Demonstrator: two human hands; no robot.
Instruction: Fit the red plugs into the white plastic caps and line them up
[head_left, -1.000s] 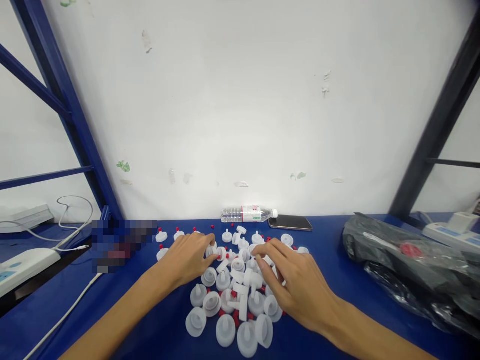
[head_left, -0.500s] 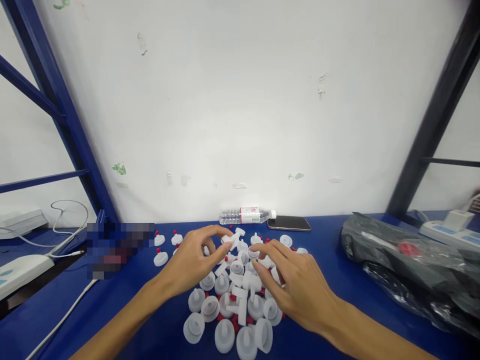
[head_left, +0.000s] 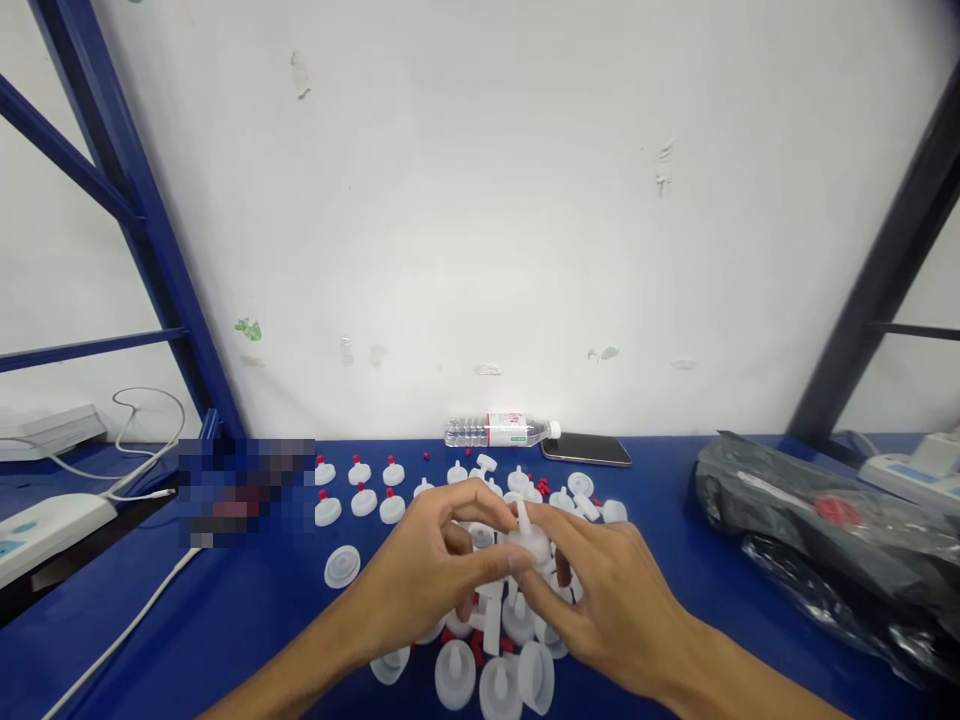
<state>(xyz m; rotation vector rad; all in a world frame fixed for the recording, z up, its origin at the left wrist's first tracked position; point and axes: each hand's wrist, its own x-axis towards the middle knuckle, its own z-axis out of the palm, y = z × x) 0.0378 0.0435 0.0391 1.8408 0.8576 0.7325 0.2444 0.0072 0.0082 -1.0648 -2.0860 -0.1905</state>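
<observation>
A white plastic nozzle cap (head_left: 534,545) is gripped between my two hands above the pile, its spout pointing up. My left hand (head_left: 442,550) pinches it from the left with thumb and index finger. From the right, my right hand (head_left: 600,580) closes its fingers and thumb round the same cap. Below lie several loose white nozzle caps (head_left: 455,676), some upright and some tipped over, with small red tips (head_left: 478,650) among them. My hands hide the middle of the pile.
To the left stand several white caps with red tips (head_left: 364,500) in rows, and one flat white cap (head_left: 343,567). Behind are a clear bottle (head_left: 499,431) and a phone (head_left: 586,449). Grey plastic bags (head_left: 817,530) lie right; a white cable (head_left: 127,630) runs left.
My hands have come together on one nozzle cap. Before, they were apart over the pile, with my left hand at white pieces near the back. The view has shifted slightly.
</observation>
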